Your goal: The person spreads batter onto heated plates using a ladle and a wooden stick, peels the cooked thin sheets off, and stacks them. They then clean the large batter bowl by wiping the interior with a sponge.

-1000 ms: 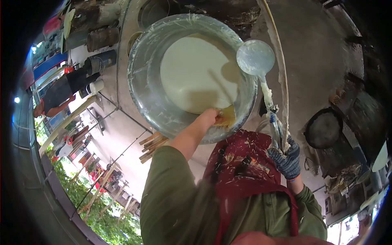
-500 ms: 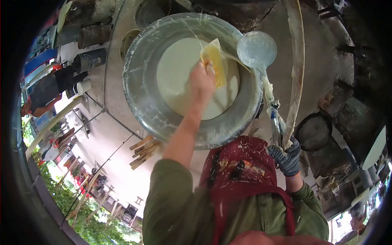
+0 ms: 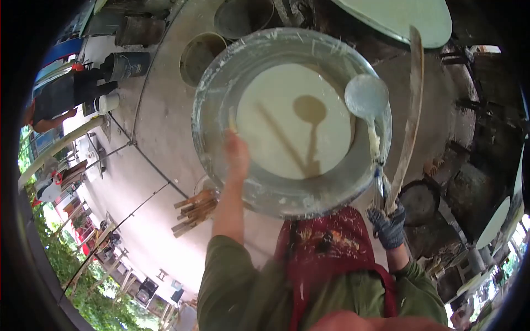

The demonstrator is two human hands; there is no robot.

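Large metal basin (image 3: 221, 110) centre frame, wide rim smeared white, pool of pale batter (image 3: 295, 118) in its bottom. Left hand (image 3: 236, 156) bare, blurred, over near-left inner wall of basin, at edge of batter; fingers' state cannot tell. Right hand (image 3: 389, 226) in dark knit glove, fingers closed around lower ends of ladle (image 3: 366, 97) handle and long flat stick (image 3: 409, 118), both batter-coated. Ladle bowl over right part of basin near rim, shadow cast on batter. Stick rising just outside basin's right rim. Red apron (image 3: 326, 243) below basin, flecked white. Bundle of wooden sticks (image 3: 193, 212) left of forearm. Another person (image 3: 61, 102) at far left.
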